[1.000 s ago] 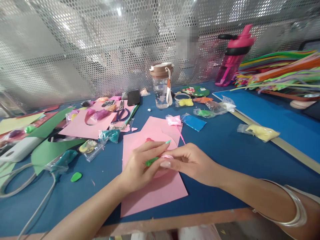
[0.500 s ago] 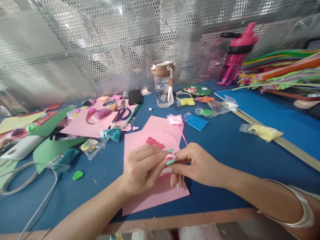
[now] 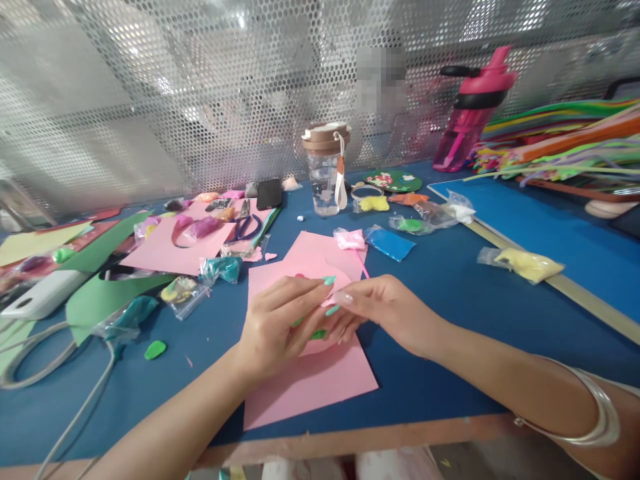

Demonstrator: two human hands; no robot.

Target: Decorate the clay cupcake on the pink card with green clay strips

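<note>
Both hands meet over a pink paper sheet (image 3: 320,380) on the blue table (image 3: 450,280): the left hand (image 3: 273,327) and right hand (image 3: 385,310) pinch a small pink clay piece (image 3: 331,301) between fingertips, with a green bit (image 3: 317,335) just beneath the grip. A clear cup (image 3: 325,173) stands well beyond.

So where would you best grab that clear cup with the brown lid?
Take the cup around its clear body, below the brown lid, coming from the front left. It stands upright, and the strap hangs down its right side, so that side is less free.
</note>
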